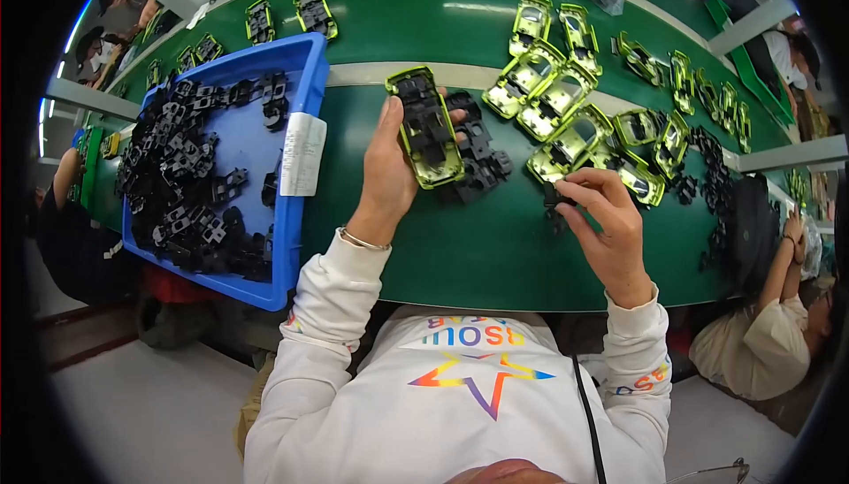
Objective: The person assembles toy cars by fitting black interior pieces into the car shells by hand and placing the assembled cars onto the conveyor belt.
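Note:
In my left hand is a lime-green toy car body, its open underside turned up and a black plastic part seated inside it. Several loose black plastic frames lie on the table just right of that hand, partly behind the car body. My right hand pinches a small black plastic piece between thumb and fingers, low over the table. Beyond it, a heap of lime-green car shells lies with their hollow sides up.
A blue bin of black plastic parts stands at my left. More small black parts are piled at the right. Green car bodies line the green belt beyond the table. Other people sit at both sides.

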`<control>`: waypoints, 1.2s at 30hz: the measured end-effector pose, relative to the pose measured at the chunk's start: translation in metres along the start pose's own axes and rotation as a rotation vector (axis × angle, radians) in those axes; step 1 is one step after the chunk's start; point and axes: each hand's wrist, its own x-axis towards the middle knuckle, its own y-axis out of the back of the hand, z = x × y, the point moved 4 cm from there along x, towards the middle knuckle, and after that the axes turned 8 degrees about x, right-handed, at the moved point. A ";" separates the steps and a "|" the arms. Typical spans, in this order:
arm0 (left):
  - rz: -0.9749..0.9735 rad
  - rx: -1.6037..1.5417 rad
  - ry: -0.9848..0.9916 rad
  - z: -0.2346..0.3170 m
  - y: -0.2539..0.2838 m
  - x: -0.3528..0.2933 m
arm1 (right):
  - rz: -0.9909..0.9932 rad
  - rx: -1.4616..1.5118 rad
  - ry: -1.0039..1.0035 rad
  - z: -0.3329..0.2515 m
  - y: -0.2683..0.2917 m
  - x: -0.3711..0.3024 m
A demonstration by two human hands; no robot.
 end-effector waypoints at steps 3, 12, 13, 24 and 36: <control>-0.088 -0.040 0.033 0.014 0.013 0.006 | 0.105 0.087 0.114 -0.031 -0.036 0.041; -0.160 0.014 -0.076 0.019 0.000 -0.005 | 0.027 0.183 0.271 -0.038 -0.089 0.108; -0.173 0.092 -0.089 0.023 -0.002 -0.006 | 0.020 0.184 0.271 -0.040 -0.088 0.110; -0.235 0.022 -0.054 0.017 -0.001 -0.008 | 0.070 0.301 0.006 -0.033 -0.079 0.107; -0.172 0.036 -0.033 0.019 -0.006 -0.014 | 0.096 0.661 -0.228 -0.022 -0.097 0.097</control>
